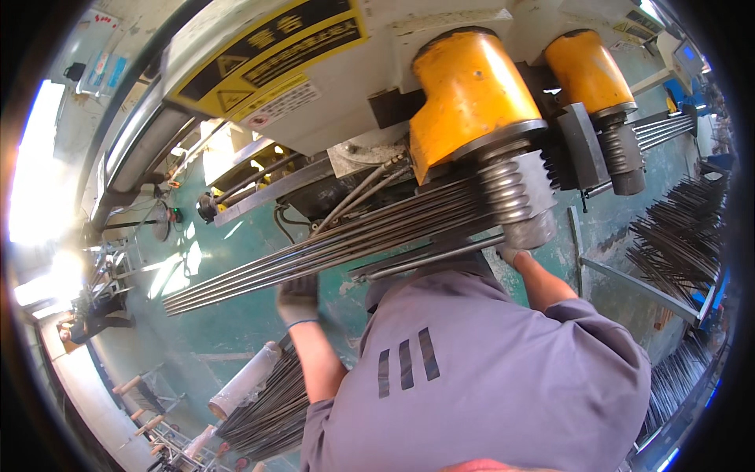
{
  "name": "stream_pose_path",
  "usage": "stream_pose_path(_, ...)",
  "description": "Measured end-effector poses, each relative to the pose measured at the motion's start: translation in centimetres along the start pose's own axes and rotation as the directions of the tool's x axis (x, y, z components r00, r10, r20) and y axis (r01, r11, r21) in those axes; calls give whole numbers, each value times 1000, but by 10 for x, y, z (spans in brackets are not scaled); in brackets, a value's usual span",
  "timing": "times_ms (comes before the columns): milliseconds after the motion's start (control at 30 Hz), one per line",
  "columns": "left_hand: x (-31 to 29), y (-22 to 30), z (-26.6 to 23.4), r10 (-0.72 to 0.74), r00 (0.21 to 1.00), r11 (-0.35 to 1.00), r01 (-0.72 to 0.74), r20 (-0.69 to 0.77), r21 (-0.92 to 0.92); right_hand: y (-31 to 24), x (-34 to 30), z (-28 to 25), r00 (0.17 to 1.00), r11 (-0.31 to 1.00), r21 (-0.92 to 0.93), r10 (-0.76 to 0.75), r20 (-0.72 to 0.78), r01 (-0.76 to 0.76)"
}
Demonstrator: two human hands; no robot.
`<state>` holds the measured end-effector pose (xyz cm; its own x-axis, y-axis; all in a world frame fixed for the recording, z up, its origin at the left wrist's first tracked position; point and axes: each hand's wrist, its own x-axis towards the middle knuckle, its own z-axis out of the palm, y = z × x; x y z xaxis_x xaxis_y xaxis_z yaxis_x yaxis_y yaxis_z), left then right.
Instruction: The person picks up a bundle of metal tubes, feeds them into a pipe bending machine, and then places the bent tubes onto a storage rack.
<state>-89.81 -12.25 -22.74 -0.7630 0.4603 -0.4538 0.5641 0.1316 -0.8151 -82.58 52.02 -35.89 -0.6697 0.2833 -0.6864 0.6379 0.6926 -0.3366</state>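
Note:
A bundle of long thin metal rods [314, 259] sticks out to the left from under the machine's spring-wrapped cylinder. My left hand [299, 299], in a dark glove, grips the bundle's near edge from below; its fingers are partly hidden and slightly blurred. Close to my waist lies a thicker metal bar [432, 258], running across in front of me. Just beyond that bar's right end is my right hand [513, 255], below the steel end piece [528, 226]; its fingers are mostly hidden, so their grip does not show.
Two orange machine housings [472, 86] hang overhead on a pale machine body [338, 102] with warning labels. Dark rods [680, 236] lie piled on a rack at right. A wrapped roll [245, 380] and more rods [271, 417] are at lower left. Another person [98, 315] is far left.

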Motion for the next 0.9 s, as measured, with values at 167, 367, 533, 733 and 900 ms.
stream_pose_path(167, 64, 13, -91, -215, 892, -966, -253, 396, 45, -20, 40, -60, 1000, 999, 50, 5, 11, -5)
stream_pose_path(367, 62, -56, -143, -73, 867, -855, -309, 493, 416, -6, 18, -63, 995, 914, 403, 77, -55, -49)
stream_pose_path(533, 58, -73, -164, -119, 843, -887, -328, 525, 326, 15, -39, -20, 985, 899, 432, 130, -109, -71)
stream_pose_path(733, 36, -49, -154, -70, 926, -735, -300, 371, 608, -30, -126, -47, 926, 715, 678, 117, -359, 172)
stream_pose_path(900, 28, -87, -174, -286, 868, -803, -448, 406, 392, -89, -157, -123, 744, 498, 669, 69, -665, 552)
